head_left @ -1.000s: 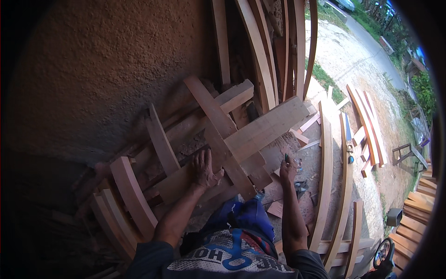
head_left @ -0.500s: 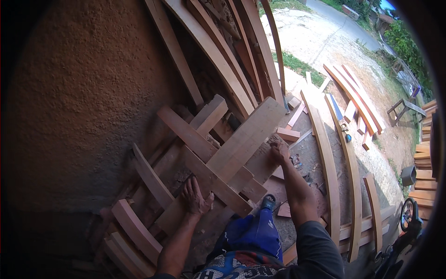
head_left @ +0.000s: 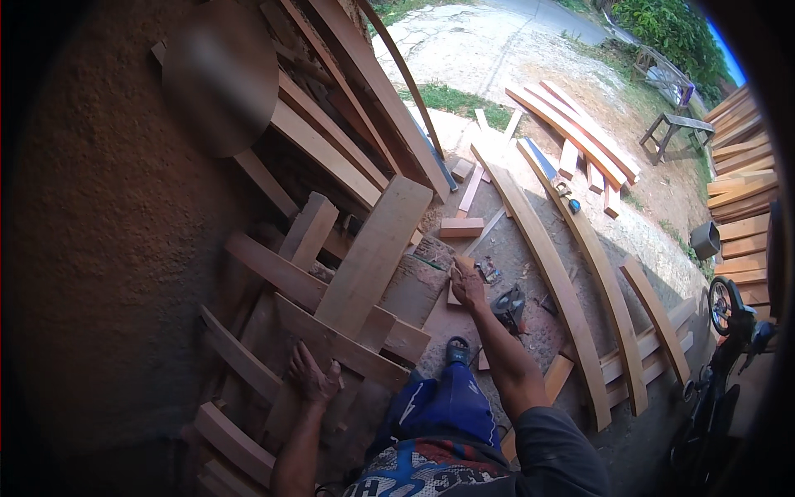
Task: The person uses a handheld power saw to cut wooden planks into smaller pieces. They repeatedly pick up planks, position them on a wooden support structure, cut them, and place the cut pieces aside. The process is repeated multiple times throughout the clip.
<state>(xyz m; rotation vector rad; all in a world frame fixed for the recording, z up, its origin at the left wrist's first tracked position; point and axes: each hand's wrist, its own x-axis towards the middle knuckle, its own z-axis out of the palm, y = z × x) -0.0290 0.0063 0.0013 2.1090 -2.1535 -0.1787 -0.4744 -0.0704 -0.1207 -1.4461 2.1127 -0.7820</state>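
Note:
A wide pale plank lies slanting over a stack of crossed boards in front of me. Across its near end runs a narrower board; a reddish board crosses farther left. My left hand is open, fingers apart, at the near side of the narrower board, touching the wood. To the right of the plank, beside a thick rough timber, is my right hand. Its fingers are curled round something small and light brown that I cannot make out.
A dark power tool sits on the floor right of my right forearm. Long curved timbers lie farther right, beside a motorcycle. Timbers lean against the brown wall. A small stool stands outside.
The view has turned, so the scene sits farther left. My right hand has drawn slightly right and nearer, away from the plank. My left hand stays by the narrower board.

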